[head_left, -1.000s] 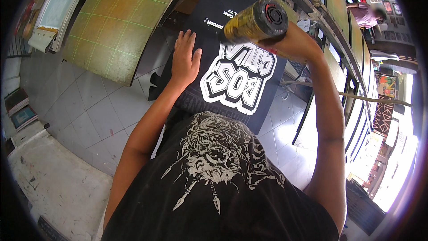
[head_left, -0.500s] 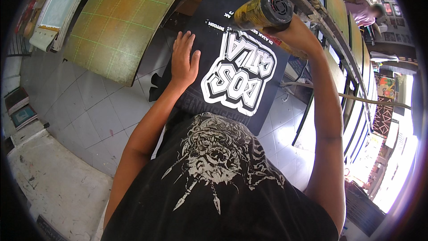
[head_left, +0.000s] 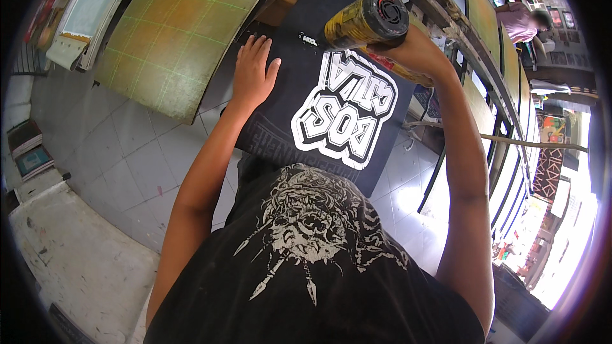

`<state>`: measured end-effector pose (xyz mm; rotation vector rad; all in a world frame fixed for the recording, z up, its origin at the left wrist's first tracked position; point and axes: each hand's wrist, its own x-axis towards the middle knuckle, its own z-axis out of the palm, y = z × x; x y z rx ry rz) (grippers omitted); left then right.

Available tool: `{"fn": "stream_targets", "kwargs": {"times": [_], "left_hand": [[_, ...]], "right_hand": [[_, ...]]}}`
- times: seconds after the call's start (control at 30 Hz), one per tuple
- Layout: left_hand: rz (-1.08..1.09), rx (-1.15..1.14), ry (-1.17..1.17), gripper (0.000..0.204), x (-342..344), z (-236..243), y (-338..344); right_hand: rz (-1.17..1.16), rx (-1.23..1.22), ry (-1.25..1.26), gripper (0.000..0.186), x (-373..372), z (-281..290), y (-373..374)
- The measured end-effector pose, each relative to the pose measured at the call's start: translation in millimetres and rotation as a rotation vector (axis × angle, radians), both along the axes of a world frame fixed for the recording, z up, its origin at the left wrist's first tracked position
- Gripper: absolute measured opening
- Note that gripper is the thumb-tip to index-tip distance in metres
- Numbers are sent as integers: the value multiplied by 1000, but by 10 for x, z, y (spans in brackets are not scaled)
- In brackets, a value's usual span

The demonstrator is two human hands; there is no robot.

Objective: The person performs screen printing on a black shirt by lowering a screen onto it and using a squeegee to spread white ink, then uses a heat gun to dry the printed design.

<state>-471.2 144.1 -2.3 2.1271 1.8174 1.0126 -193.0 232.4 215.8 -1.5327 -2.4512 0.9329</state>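
A black fabric piece (head_left: 278,99) with a large white printed design (head_left: 338,127) is spread over a board in front of me. My right hand (head_left: 411,57) grips a yellow and black heat gun (head_left: 364,19) above the far part of the print. The gun's round vented rear end is turned up toward me, and its nozzle is hidden. At the fabric's left edge, my left hand (head_left: 255,73) is open with its palm down and fingers stretched out. Nothing is held in it.
A greenish board with grid lines (head_left: 178,32) stands to the left over the tiled floor. More boards line a long frame (head_left: 491,89) at the right. A cable (head_left: 529,143) crosses behind my right forearm. Another person (head_left: 519,22) is at the far right.
My left hand has shifted a little left and away from me. The heat gun has moved slightly left, with my right hand still around it.
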Motion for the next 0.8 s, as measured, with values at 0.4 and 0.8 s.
{"fn": "stream_targets", "kwargs": {"times": [0.4,0.8], "left_hand": [[17,62,31,55,17,-15,0],[80,132,75,56,0,16,-15]], "right_hand": [[15,37,25,46,-233,-65,26],[11,39,75,43,-344,-106,58]]}}
